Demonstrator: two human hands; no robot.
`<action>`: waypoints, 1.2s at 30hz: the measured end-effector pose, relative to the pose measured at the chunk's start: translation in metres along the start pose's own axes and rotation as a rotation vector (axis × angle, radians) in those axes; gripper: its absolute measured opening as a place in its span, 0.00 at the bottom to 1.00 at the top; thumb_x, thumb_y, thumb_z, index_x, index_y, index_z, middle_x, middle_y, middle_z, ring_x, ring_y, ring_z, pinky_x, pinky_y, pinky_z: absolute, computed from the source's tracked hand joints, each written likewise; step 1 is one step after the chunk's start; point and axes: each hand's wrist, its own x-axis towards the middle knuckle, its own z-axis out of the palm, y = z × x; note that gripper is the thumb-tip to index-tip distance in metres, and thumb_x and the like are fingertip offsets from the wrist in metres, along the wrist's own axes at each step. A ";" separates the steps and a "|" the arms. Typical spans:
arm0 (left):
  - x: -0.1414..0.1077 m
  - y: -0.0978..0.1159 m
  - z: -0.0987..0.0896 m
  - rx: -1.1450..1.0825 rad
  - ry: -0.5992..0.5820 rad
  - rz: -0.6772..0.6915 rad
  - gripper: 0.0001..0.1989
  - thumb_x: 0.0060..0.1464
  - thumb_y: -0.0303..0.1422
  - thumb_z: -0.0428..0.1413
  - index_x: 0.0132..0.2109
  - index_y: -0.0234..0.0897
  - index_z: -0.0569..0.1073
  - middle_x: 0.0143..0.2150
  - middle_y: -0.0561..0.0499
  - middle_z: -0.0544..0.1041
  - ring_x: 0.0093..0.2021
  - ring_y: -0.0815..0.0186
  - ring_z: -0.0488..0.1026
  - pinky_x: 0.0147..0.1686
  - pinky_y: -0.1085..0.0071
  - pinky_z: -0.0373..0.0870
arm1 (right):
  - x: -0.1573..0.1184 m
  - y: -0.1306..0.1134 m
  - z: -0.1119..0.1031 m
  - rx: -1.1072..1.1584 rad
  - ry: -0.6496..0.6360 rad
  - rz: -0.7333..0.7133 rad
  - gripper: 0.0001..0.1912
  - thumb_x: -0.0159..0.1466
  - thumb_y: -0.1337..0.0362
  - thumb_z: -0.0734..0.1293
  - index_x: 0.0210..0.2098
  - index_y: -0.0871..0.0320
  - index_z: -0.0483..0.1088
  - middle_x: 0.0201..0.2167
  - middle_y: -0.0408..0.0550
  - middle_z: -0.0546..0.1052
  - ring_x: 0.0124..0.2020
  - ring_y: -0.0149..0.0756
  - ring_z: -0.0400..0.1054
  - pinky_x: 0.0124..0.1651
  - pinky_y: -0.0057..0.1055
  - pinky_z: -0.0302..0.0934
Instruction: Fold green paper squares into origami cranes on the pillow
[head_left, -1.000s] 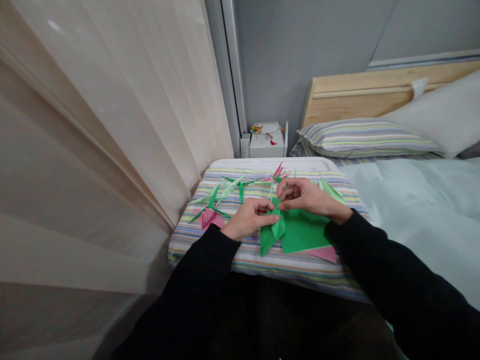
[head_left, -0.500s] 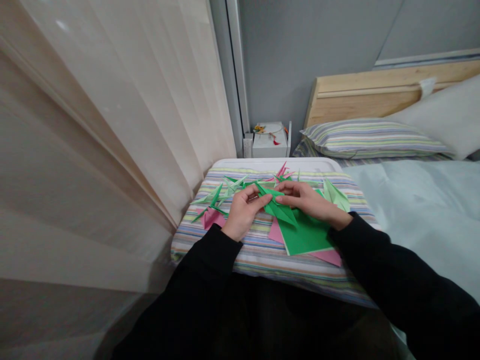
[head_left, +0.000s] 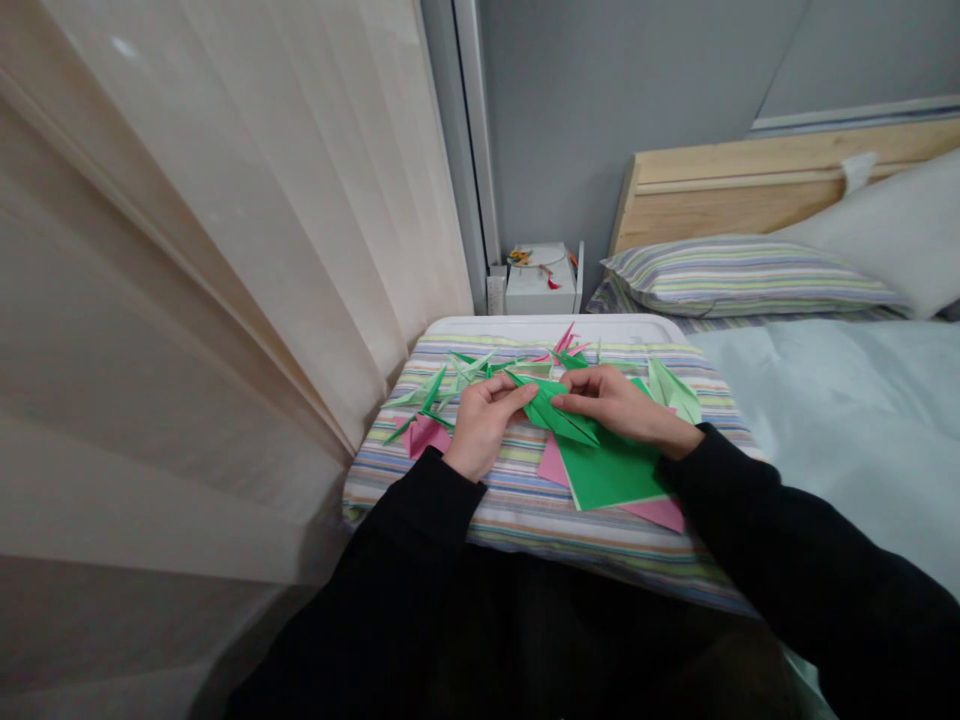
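Between my two hands is a piece of folded green origami paper (head_left: 559, 415), its pointed lower end aimed toward the lower right. My left hand (head_left: 485, 418) pinches its left side between thumb and fingers. On the right side, my right hand (head_left: 611, 402) grips the edge with thumb on top; the fingers behind are partly hidden. Under my right hand lies a stack of flat green paper (head_left: 619, 470), with pink paper (head_left: 658, 513) sticking out beneath it. Folded paper cranes, green (head_left: 431, 398) and pink (head_left: 424, 436), sit left of my left hand.
A striped cloth (head_left: 465, 510) covers the white tray table (head_left: 480, 326). More folded pieces, pink (head_left: 566, 342) and light green (head_left: 673, 388), lie at the back and right. A curtain (head_left: 300, 250) hangs at left; the bed (head_left: 810, 400) is at right.
The folded green paper has tilted and flattened slightly between my hands. My left fingers have shifted a little on its edge; the surrounding papers stay put.
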 end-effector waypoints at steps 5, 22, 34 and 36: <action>0.001 -0.002 -0.002 0.015 -0.017 0.013 0.17 0.40 0.37 0.74 0.29 0.32 0.77 0.28 0.52 0.79 0.29 0.69 0.74 0.35 0.70 0.74 | 0.000 -0.001 0.000 -0.006 0.023 -0.006 0.25 0.61 0.45 0.72 0.23 0.56 0.62 0.21 0.35 0.57 0.23 0.27 0.50 0.28 0.30 0.45; -0.001 -0.001 0.001 0.021 -0.009 -0.001 0.20 0.41 0.41 0.74 0.26 0.32 0.74 0.26 0.55 0.73 0.29 0.70 0.73 0.37 0.69 0.76 | 0.000 -0.001 0.003 -0.002 0.056 0.006 0.26 0.60 0.45 0.72 0.22 0.57 0.62 0.20 0.35 0.57 0.23 0.27 0.49 0.28 0.30 0.45; 0.001 -0.004 -0.001 0.053 -0.009 0.010 0.19 0.43 0.40 0.72 0.28 0.32 0.73 0.26 0.55 0.73 0.29 0.71 0.73 0.36 0.72 0.74 | 0.001 0.002 0.003 -0.014 0.051 0.022 0.25 0.61 0.45 0.72 0.22 0.57 0.63 0.20 0.35 0.56 0.23 0.26 0.49 0.27 0.29 0.43; 0.000 -0.002 -0.001 0.044 -0.027 -0.001 0.19 0.43 0.41 0.72 0.28 0.33 0.73 0.26 0.55 0.73 0.29 0.70 0.73 0.36 0.71 0.74 | 0.001 0.001 0.003 -0.010 0.047 0.029 0.25 0.60 0.45 0.73 0.22 0.57 0.63 0.19 0.35 0.56 0.22 0.26 0.48 0.26 0.29 0.44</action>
